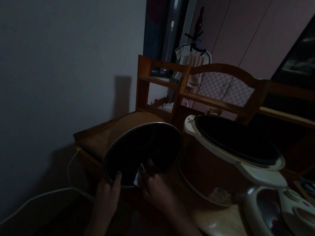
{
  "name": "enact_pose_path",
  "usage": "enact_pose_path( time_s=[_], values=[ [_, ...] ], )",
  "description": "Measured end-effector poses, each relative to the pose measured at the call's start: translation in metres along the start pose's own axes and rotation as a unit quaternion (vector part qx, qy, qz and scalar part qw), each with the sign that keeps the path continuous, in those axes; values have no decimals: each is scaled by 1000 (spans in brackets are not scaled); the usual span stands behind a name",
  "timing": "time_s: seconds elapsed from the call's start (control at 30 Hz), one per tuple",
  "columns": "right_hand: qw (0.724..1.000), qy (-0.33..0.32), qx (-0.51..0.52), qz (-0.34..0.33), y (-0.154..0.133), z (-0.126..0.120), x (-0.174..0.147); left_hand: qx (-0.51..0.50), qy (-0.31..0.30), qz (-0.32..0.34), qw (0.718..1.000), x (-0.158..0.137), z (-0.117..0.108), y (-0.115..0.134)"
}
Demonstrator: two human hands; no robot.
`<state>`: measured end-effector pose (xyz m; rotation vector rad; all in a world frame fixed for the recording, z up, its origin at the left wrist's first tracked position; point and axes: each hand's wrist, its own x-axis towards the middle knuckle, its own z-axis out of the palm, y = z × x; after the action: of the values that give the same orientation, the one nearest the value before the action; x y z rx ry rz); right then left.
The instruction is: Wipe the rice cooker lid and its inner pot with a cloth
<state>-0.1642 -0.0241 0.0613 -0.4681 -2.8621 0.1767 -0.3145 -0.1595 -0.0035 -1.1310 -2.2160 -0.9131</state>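
Observation:
A round pot (127,125) with a brown outside and a dark inside is tilted on its side at the table's edge, its mouth facing me. My left hand (107,196) grips the pot's lower rim, the thumb lying over the edge on the inside. At the pot's mouth, my right hand (154,185) is closed on a white cloth or tissue (137,176); dim light and blur hide its exact kind. Right of the pot stands a large brown cooker (207,165) with cream handles and a dark open top.
A cooker lid (259,225) with a cream rim lies at the right on the shiny wooden table (218,222). Behind rises a wooden shelf frame (225,69). A bare wall (64,57) fills the left side. One white cable (50,189) hangs below the table's left corner.

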Motion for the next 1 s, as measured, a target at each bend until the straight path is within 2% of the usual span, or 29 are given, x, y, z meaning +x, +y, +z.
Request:
enact_pose_path(
  time_s=[0.23, 0.5, 0.7, 0.9, 1.0],
  values=[
    [999, 12, -26, 22, 14, -3, -15, -15, -11, -8, 1000, -2, 1, 2],
    [998, -33, -54, 23, 4, 5, -12, -15, -10, -17, 1000, 1, -2, 6],
    [1000, -7, -15, 5, -2, 8, -15, -22, -10, -21, 999, 3, -3, 7],
    [996, -20, -90, -13, 6, -4, -21, -23, -11, -23, 999, 0, -4, 6],
    [996, -5, -94, 4, 12, -15, -19, -23, -14, -21, 999, -1, -3, 6]
  ],
)
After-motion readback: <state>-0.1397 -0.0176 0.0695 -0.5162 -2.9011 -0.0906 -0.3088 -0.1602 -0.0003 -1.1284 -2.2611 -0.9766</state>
